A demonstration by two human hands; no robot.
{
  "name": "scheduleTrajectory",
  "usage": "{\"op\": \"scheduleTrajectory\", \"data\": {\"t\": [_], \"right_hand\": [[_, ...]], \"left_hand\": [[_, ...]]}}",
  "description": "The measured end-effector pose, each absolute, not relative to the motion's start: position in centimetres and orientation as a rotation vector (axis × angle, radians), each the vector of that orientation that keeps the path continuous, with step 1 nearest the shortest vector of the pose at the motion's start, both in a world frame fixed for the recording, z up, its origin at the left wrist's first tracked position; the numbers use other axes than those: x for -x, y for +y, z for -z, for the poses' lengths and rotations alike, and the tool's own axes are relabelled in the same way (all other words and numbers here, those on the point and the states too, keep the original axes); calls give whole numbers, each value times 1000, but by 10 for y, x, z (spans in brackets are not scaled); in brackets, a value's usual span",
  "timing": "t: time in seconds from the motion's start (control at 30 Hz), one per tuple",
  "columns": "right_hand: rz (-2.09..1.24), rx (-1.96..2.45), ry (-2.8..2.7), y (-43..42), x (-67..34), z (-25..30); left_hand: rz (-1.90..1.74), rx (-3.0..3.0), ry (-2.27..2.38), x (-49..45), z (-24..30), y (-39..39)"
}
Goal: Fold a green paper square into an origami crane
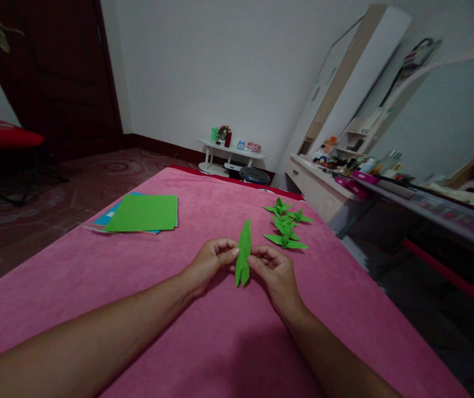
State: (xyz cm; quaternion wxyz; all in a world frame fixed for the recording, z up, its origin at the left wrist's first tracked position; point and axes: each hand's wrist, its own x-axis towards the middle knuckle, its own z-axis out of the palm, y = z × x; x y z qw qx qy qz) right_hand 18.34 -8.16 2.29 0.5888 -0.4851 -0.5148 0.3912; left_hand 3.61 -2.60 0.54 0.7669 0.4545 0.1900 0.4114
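A narrow piece of folded green paper (243, 251) stands nearly upright between my two hands, pointed at the top and split into two legs at the bottom. My left hand (214, 260) pinches its left edge with thumb and fingers. On the opposite edge, my right hand (273, 271) pinches it the same way. Several finished green paper cranes (285, 225) lie bunched together beyond my right hand. To the far left rests a stack of square paper sheets (146, 213), green on top with blue and other colours showing beneath.
A pink cloth (158, 331) covers the surface under my hands. Past its far edge stands a low white shelf (232, 148) with small items. A cluttered white dressing table (324, 182) runs along the right. A red chair (5, 134) sits at left near a dark door (50, 77).
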Motion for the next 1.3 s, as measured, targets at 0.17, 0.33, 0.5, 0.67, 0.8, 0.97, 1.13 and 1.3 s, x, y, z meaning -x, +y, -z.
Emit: {"op": "scheduleTrajectory", "data": {"t": [0.17,0.33,0.5,0.67,0.8,0.97,1.13,1.3], "right_hand": [[-483,1199,-1451,-88,-178,-26],[-294,1186,-1583,-93,-177,-29],[-417,1153,-1499,-92,-179,-32],[-438,1156,-1456,-87,-182,-30],[-345,1195,-1446,-86,-182,-27],[-190,1210,-1493,-88,-180,-27],[-259,1230,-1457,-89,-176,-27],[-353,1190,-1442,-88,-175,-27]], "left_hand": [[-892,-994,450,-37,-8,-30],[-871,-1008,438,-36,-9,-31],[-881,-1056,440,-36,-11,-32],[-875,-1076,463,-36,-15,-35],[-857,-1090,441,-36,-15,-34],[-864,-1124,407,-36,-13,-32],[-891,-1128,342,-37,-15,-37],[-929,-1080,430,-38,-15,-39]]}}
